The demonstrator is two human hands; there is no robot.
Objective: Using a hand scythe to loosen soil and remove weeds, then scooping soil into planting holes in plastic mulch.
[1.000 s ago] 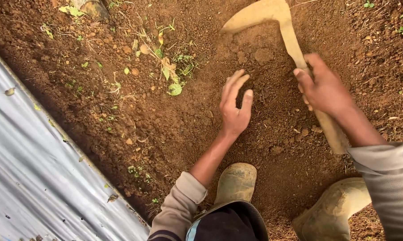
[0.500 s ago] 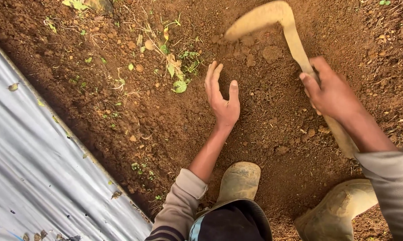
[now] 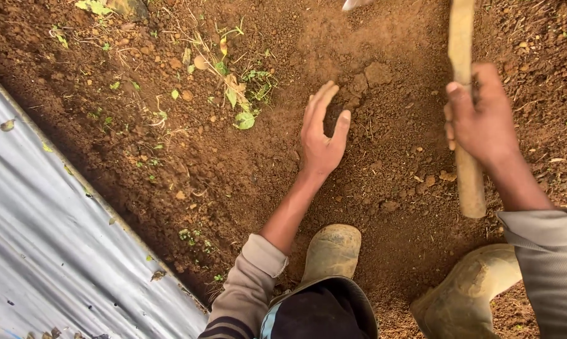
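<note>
I'm over loose reddish-brown soil (image 3: 390, 188), silver plastic sheeting (image 3: 38, 251) along its edge. My right hand (image 3: 481, 119) is wrapped tight around the pale wooden tool handle (image 3: 465, 94), standing upright beside it. My left hand (image 3: 321, 129) is spread wide, fingers on the dirt clods (image 3: 371, 78).

Ground (image 3: 396, 188) made up of loose reddish-brown soil, crumbled into clods (image 3: 377, 74) near top centre; small green weeds and dry yellowed leaves (image 3: 233, 94) scattered across upper left; grey plastic sheet (image 3: 38, 263) laid along left edge, few dead leaves dotted on it; two muddy rubber boots (image 3: 330, 251) planted on soil at bottom
</note>
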